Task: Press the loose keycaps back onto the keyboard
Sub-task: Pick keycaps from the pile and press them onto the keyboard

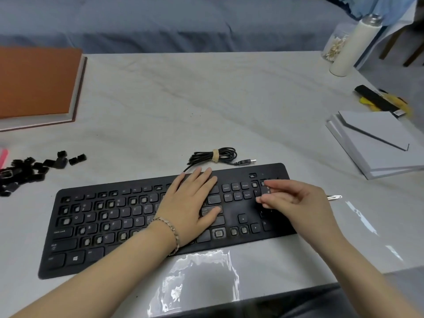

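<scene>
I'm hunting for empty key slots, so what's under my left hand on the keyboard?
The left hand lies flat on the keyboard. Seated keycaps show beside it; the slots beneath the palm are covered.

Home territory here, possibly a bedroom: a blue-grey bed or sofa (pixel 160 24) runs behind the cloth-covered table (pixel 206 99). A jar of cotton swabs (pixel 336 45) and a white flask (pixel 353 47) stand at its corner, with wooden chair legs (pixel 386 50) beyond.
</scene>
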`<move>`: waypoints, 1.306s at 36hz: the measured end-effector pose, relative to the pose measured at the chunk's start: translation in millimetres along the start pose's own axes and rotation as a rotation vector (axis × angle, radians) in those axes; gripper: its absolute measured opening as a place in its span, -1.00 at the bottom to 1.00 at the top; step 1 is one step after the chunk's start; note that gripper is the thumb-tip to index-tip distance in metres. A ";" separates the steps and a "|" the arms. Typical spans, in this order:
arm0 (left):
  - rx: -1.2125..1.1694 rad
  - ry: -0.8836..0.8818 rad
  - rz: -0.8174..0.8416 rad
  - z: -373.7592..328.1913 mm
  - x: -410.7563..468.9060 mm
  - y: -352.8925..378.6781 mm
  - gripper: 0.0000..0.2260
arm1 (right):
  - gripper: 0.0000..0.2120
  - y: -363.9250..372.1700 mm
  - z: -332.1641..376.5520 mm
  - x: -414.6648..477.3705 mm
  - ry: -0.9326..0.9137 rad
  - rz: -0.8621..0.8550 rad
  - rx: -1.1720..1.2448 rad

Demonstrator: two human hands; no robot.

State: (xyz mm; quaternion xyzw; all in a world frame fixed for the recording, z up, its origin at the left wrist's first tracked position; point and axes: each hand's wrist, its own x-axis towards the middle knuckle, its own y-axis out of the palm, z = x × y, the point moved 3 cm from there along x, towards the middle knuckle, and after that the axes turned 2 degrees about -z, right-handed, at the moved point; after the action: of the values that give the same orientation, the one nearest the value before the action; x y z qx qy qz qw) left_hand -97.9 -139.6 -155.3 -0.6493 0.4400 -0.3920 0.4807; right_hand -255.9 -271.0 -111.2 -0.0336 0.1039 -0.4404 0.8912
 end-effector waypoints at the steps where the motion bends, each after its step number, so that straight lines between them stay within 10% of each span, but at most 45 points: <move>1: 0.000 -0.002 -0.002 -0.4 -0.3 0.3 -0.44 | -0.77 2.2 2.7 -1.2 -0.036 0.005 -0.013; 17: -0.055 -0.078 0.000 -7.6 -1.4 -6.5 -0.41 | -0.63 17.0 21.3 -12.6 -0.276 0.083 -0.118; 47: -0.057 -0.052 -0.011 -2.9 -3.3 -1.1 -0.45 | -0.76 15.3 1.8 -6.6 -0.063 0.060 -0.186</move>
State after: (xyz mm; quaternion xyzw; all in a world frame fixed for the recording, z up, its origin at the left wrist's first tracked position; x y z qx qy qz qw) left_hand -101.4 -137.1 -153.9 -0.6752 0.4347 -0.3651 0.4710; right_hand -247.5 -256.5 -110.7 -0.1269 0.1173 -0.4009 0.8997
